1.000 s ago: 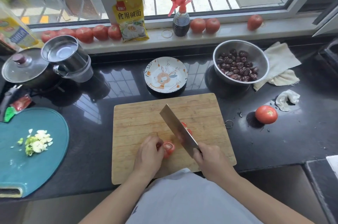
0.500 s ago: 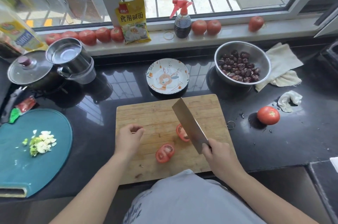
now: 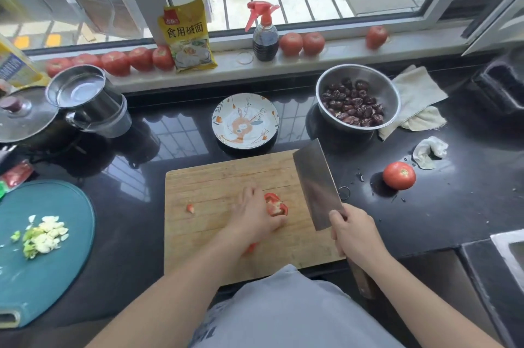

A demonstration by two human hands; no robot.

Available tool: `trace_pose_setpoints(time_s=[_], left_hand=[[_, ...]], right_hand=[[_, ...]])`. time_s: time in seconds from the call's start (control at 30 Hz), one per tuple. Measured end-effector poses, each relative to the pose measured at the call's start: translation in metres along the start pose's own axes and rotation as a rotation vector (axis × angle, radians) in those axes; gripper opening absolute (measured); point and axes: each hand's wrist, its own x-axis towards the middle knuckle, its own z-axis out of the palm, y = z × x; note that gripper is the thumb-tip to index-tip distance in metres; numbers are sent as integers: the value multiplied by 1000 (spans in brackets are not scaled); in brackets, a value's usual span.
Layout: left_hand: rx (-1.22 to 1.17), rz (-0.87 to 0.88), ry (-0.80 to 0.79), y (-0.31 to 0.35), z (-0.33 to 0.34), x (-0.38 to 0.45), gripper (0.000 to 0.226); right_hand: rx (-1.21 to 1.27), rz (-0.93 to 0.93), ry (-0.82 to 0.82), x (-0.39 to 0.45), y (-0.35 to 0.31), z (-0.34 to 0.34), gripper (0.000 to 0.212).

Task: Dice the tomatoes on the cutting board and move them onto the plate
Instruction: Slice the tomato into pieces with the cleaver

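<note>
On the wooden cutting board (image 3: 215,180) my left hand (image 3: 253,215) holds a cut tomato half (image 3: 276,204), fingers curled over its left side. A second tomato piece (image 3: 251,247) peeks out from under my left wrist. A tiny tomato scrap (image 3: 190,208) lies to the left. My right hand (image 3: 354,235) grips the handle of a cleaver (image 3: 316,183), its blade raised and tilted over the board's right edge, apart from the tomato. The patterned plate (image 3: 245,120) sits just behind the board. A whole tomato (image 3: 399,175) rests on the counter to the right.
A steel bowl of dark dates (image 3: 357,98) and cloths (image 3: 414,98) stand at the back right. A teal board with chopped garlic (image 3: 42,232) lies left, behind it a pot and lid (image 3: 82,98). Tomatoes, a yellow packet (image 3: 187,35) and a spray bottle (image 3: 265,32) line the sill.
My left hand moved from the board's left side to the right tomato half and took hold of it. The cleaver swung right and lifted clear of the tomato.
</note>
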Motion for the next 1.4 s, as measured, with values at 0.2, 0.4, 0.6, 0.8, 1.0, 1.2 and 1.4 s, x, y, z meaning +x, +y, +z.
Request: trace_pose_setpoints(time_s=[0.2,0.4,0.6,0.8,1.0,1.2,1.4], left_hand=[[157,162,-44,21,18,8,61],[166,265,-310,11,-8,28,102],[-75,86,23,-1,18,20,77],[-275,-16,-90,7,15,14,62],[-530,-113,-38,10,14,10,71],[-605,-150,2,12,18,4,62],[-609,-129,3,12,17,4,62]], right_hand=[[-14,-12,7,3,14,-10,25],[-51,1,-20,10,24,-15,26],[-46,-7,-56,15,28,-16,24],[-43,-59,-137,16,25,-17,25],[10,-41,-190,19,18,1,29],[79,-27,-192,23,13,13,28],[64,-20,-171,25,13,16,27]])
